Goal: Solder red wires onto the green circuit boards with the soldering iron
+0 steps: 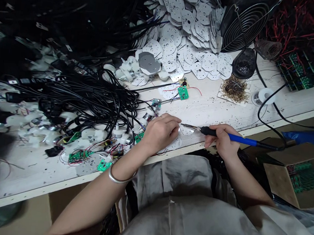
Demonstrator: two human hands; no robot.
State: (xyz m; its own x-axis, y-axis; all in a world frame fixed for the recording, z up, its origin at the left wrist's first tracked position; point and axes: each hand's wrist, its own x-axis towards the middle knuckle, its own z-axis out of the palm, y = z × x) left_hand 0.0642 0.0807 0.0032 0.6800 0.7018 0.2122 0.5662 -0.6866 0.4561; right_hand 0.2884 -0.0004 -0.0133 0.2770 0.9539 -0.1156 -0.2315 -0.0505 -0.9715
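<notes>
My right hand (223, 141) is closed round a blue-handled soldering iron (234, 137), whose metal tip points left at a white round plate (177, 140) lying at the bench's front edge. My left hand (160, 132) rests on that plate with its fingers curled and pinched together just left of the iron's tip; what they pinch is too small to make out. A silver bangle circles my left wrist.
A tangle of black cables (81, 95) covers the left of the white bench (221, 110). A heap of white round plates (186, 34) lies at the back, beside a black fan (248, 23). Green circuit boards (183, 92), a solder spool (263, 96) and a cardboard box (294, 175) are nearby.
</notes>
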